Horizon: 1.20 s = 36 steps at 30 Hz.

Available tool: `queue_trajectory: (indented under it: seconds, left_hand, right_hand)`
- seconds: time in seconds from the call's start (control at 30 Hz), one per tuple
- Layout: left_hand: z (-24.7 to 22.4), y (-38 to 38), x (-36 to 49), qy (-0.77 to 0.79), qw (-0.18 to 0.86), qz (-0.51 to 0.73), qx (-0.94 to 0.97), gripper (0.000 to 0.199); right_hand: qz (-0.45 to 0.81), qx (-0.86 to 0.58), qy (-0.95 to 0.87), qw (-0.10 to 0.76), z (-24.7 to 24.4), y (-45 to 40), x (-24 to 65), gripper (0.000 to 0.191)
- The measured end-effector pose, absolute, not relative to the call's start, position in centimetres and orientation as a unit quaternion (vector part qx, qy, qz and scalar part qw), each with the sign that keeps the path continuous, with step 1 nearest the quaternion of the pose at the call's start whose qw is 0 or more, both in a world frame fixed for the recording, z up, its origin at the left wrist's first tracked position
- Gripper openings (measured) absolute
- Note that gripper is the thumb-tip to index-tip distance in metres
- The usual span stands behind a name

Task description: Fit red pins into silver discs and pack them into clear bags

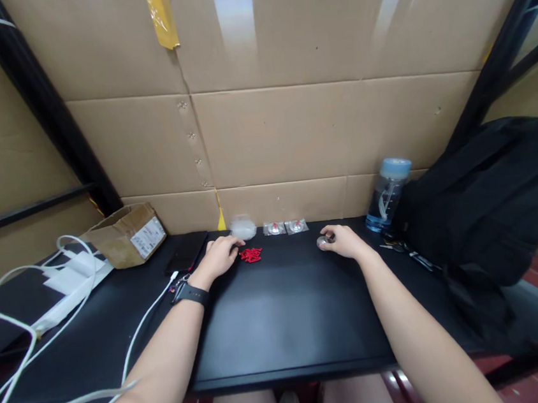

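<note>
A small pile of red pieces point(251, 255) lies on the black table point(288, 315). My left hand point(222, 254) rests just left of the pile, its fingers apart and curved, holding nothing I can see. Behind the pile is a clear round container point(243, 228). Two flat clear packets, the left one point(274, 228) and the right one point(296, 226), lie side by side near the cardboard wall, each with a red spot. Farther right, my right hand point(339, 241) has its fingers around a small round silvery object point(324, 241) at the table surface.
A blue-lidded bottle point(388, 195) and a black backpack point(485, 204) stand at the right, with keys point(393, 246) beside them. At the left are an open cardboard box point(128, 235), a white power strip point(74, 292), loose white cables and a dark phone point(185, 254).
</note>
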<state>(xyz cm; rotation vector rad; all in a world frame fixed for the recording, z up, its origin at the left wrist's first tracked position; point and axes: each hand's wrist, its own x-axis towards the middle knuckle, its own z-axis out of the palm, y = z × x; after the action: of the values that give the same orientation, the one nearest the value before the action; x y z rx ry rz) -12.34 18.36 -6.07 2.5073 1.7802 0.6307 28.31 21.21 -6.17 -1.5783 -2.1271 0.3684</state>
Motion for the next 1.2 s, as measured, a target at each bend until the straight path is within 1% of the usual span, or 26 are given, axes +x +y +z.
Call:
queue_trajectory:
  seconds: [0.07,0.23,0.4,0.63,0.73,0.87,1.1,1.2]
  left_hand:
    - [-6.0,18.2,-12.9,0.577,-0.005,0.178,0.797,0.027]
    - [-6.0,18.1,-13.0,0.594,-0.003,0.151,0.79,0.025]
    - [-5.7,18.1,-12.7,0.582,-0.044,0.165,0.795,0.025]
    - [-5.4,17.7,-12.5,0.597,-0.058,0.167,0.783,0.015]
    - [-5.4,17.5,-12.4,0.611,-0.068,0.181,0.767,0.018]
    - [-5.5,17.5,-12.2,0.599,-0.045,0.185,0.778,0.025]
    - [-5.9,17.9,-11.7,0.595,-0.014,0.189,0.781,0.02]
    - [-6.0,17.8,-11.7,0.606,-0.019,0.188,0.773,0.019]
  right_hand:
    - [0.134,-0.574,-0.774,0.231,-6.0,21.1,28.4,0.037]
    - [0.132,-0.581,-0.763,0.251,-5.8,21.2,28.7,0.034]
    - [0.125,-0.584,-0.75,0.283,-5.5,21.0,28.9,0.037]
    - [0.134,-0.586,-0.743,0.293,-5.0,20.3,28.7,0.039]
    - [0.133,-0.587,-0.742,0.297,-5.0,20.3,28.8,0.039]
    - [0.131,-0.583,-0.744,0.299,-5.2,20.5,28.9,0.038]
    - [0.139,-0.583,-0.743,0.3,-5.0,20.3,28.6,0.037]
    - [0.143,-0.587,-0.74,0.296,-4.8,20.1,28.6,0.037]
